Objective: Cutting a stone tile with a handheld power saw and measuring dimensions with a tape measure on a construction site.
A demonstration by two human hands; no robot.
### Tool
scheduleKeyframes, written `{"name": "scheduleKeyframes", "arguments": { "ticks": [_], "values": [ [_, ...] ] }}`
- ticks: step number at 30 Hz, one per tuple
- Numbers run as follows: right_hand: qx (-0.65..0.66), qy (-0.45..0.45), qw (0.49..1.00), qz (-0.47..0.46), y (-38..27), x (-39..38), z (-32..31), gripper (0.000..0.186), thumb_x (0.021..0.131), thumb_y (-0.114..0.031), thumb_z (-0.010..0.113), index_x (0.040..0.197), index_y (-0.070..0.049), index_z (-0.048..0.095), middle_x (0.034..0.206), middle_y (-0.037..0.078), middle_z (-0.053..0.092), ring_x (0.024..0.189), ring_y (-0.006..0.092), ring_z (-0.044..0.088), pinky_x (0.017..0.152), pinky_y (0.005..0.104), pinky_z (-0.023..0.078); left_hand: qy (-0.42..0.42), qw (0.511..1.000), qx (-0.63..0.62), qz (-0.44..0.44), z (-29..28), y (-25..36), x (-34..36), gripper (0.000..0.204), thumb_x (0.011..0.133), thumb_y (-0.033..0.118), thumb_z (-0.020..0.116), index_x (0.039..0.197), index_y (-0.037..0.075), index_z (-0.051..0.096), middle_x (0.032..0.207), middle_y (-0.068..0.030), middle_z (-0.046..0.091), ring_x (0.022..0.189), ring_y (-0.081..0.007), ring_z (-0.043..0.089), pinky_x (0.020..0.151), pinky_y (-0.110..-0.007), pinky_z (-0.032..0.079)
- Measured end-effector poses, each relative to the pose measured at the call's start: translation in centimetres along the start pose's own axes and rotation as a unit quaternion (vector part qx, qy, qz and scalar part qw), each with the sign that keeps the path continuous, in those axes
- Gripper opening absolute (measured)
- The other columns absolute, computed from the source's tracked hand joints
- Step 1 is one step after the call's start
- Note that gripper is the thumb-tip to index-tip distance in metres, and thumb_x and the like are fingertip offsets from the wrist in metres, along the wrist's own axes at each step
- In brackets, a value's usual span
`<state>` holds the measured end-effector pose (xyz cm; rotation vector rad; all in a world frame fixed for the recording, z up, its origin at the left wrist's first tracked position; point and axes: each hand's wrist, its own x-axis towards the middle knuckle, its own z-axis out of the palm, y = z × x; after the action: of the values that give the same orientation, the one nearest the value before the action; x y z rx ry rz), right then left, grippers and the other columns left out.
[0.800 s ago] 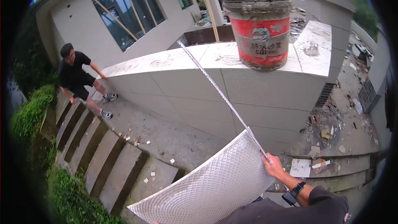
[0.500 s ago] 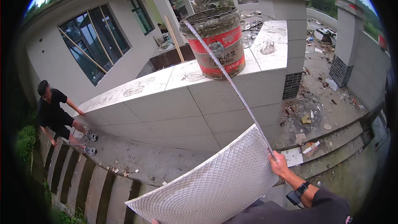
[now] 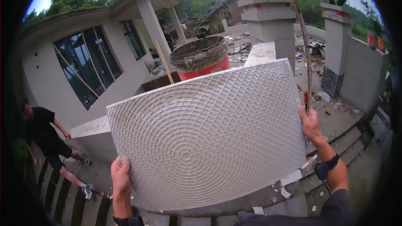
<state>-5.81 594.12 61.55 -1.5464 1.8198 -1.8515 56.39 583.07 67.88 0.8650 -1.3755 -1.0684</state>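
A large pale tile (image 3: 217, 138) is raised in front of me, its ribbed back with concentric rings facing me. My left hand (image 3: 121, 176) grips its lower left edge, thumb on the ribbed side. At the right edge of the tile, my right hand (image 3: 311, 124) is closed round a long thin wooden stick (image 3: 302, 29) that points upward, and the tile's edge lies against this hand. A red pen (image 3: 306, 99) stands up beside the stick at the same hand. Fingers behind the tile are hidden.
Behind the tile, a mud-crusted red bucket (image 3: 201, 58) stands on a tiled low wall (image 3: 90, 129). A person in black (image 3: 46, 132) is on the steps at left, one hand at the wall. Broken tile pieces (image 3: 285, 192) litter the steps; pillars (image 3: 272, 21) rise at right.
The tile has come up and turned more toward me, now covering much of the wall. My left hand has come into view. The stick swung upright, and the person at left came nearer.
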Motion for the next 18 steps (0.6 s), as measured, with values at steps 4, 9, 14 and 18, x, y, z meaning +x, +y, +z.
{"name": "scheduleKeyframes", "arguments": {
  "ticks": [4,9,14,18],
  "values": [
    [0.102,0.003,0.995,0.014,-2.8,9.7,-0.5,0.039,0.107,-0.034,0.055,0.095,0.001,0.065,0.085,-0.002,0.063,0.077,0.0058,0.053,0.068,0.0267,0.046,-0.085,0.992,0.048,-0.078,0.4,6.5,10.9,0.041,0.108,0.022,0.051,0.126,-0.014,0.057,0.120,-0.0172,0.070,0.098,-0.0211,0.071,0.091,-0.034,0.054],
    [0.110,-0.023,0.978,0.174,-4.5,16.8,-1.0,0.046,0.103,-0.035,0.061,0.102,0.010,0.068,0.087,0.009,0.071,0.068,0.0133,0.065,0.061,0.0308,0.051,-0.185,0.982,-0.036,0.029,3.4,12.2,16.1,0.055,0.091,0.005,0.054,0.139,-0.019,0.043,0.129,-0.0265,0.063,0.105,-0.0265,0.072,0.098,-0.034,0.055],
    [0.150,0.012,0.974,0.170,-4.1,20.0,-0.8,0.046,0.103,-0.034,0.062,0.101,0.011,0.068,0.086,0.010,0.071,0.068,0.0143,0.065,0.061,0.0315,0.051,-0.242,0.956,-0.107,0.129,3.3,11.1,19.3,0.070,0.085,0.007,0.053,0.146,-0.018,0.033,0.141,-0.0342,0.053,0.120,-0.0348,0.066,0.103,-0.039,0.055],
    [0.134,0.020,0.975,0.179,-4.3,20.4,-1.2,0.042,0.103,-0.029,0.061,0.103,0.012,0.069,0.087,0.011,0.071,0.070,0.0147,0.066,0.064,0.0322,0.051,-0.136,0.948,-0.225,0.177,4.0,8.4,20.5,0.071,0.088,0.008,0.056,0.150,-0.016,0.031,0.146,-0.0368,0.047,0.124,-0.0366,0.064,0.105,-0.042,0.053]
  ]
}}
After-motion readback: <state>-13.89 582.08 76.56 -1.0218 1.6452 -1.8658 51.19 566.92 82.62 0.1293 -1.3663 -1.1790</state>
